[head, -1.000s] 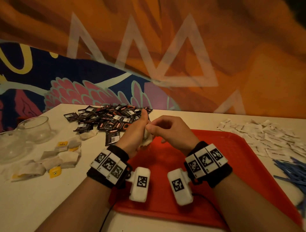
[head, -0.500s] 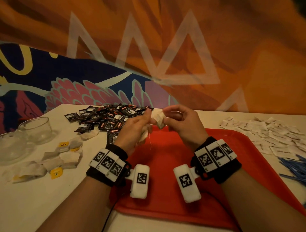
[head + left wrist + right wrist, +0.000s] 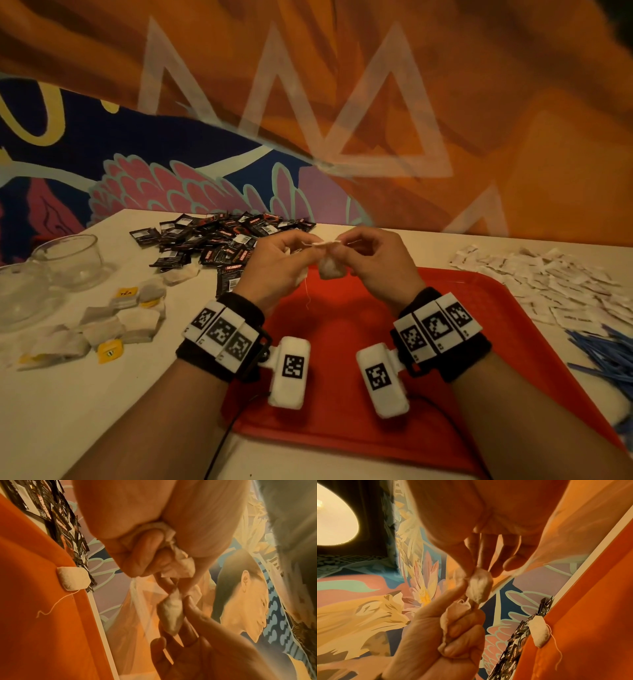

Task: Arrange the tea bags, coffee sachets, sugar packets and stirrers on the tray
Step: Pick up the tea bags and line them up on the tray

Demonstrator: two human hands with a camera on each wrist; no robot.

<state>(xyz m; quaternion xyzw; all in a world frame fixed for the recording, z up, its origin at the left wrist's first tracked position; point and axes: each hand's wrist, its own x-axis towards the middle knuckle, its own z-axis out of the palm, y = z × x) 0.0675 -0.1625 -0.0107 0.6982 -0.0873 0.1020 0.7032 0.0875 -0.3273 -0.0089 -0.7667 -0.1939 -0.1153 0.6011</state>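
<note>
Your left hand (image 3: pixel 274 270) and right hand (image 3: pixel 376 263) meet in the middle of the frame above the red tray (image 3: pixel 479 308). The right fingers pinch one tea bag (image 3: pixel 330 269). The left fingers curl around crumpled tea bags (image 3: pixel 452 616). Another tea bag (image 3: pixel 73 578) lies at the tray's far edge.

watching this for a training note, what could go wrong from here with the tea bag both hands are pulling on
The right hand pinches a tea bag while the left hand grips a bunched wad of paper joined to it; pulling apart might tear the thin bag and spill tea. A loose string dangles over the red tray and might snag. A tea bag on the tray's far edge could be knocked off.
</note>
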